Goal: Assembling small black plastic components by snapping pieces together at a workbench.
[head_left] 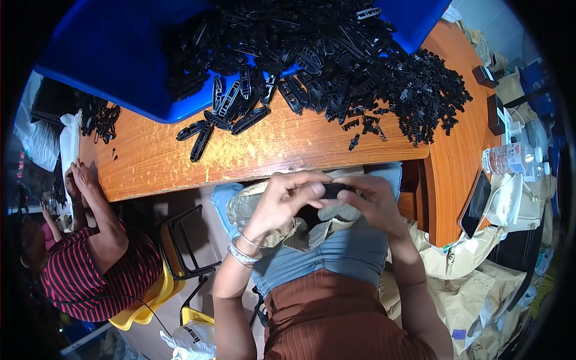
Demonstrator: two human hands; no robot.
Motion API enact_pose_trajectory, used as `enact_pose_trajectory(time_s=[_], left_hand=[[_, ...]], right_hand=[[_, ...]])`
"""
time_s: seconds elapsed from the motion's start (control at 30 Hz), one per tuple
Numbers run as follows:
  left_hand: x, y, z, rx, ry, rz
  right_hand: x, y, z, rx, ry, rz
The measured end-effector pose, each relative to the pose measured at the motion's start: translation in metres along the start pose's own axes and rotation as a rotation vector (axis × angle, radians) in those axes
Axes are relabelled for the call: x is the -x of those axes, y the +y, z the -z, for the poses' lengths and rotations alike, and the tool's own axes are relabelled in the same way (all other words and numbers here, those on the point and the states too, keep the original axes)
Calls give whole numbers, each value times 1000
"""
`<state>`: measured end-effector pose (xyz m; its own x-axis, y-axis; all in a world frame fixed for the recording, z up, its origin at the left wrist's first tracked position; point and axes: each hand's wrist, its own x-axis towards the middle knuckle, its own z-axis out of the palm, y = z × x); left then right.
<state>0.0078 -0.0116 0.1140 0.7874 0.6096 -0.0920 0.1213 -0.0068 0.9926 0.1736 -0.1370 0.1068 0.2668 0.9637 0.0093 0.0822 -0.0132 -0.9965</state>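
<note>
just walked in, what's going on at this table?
The person's left hand and right hand hold a small, blurred black part between them, above an open tan bag. Long black plastic pieces lie in and before a blue plastic bin on a brown wooden table, beside a heap of small black pieces.

Clear bottles (pixel 506 158) sit near a dark phone (pixel 474 204), a yellow chair (pixel 168 291) far left.

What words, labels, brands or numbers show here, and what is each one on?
White bag: bold dark lettering; I describe it only, without quoting it.
Bottle: a pale label with a small red mark; the fine print is too small to read.
Paper: a small purple patch; no words can be made out.
</note>
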Motion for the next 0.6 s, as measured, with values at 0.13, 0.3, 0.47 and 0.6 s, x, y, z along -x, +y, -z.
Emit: enact_pose_trajectory(time_s=[0.13, 0.3, 0.47, 0.6], left_hand=[[-24, -11, 32, -665, 446, -364], [-51, -25, 64, -1139, 653, -402], [-28, -40, 47, -1093, 552, -454], [-26, -29, 47, -946, 679, -457]], right_hand=[[-1, 20, 6, 299, -229, 61], [-37, 13, 19, 838, 277, 445], [-58, 27, 28, 880, 131, 506], [-55, 26, 19, 253, 200, 299]])
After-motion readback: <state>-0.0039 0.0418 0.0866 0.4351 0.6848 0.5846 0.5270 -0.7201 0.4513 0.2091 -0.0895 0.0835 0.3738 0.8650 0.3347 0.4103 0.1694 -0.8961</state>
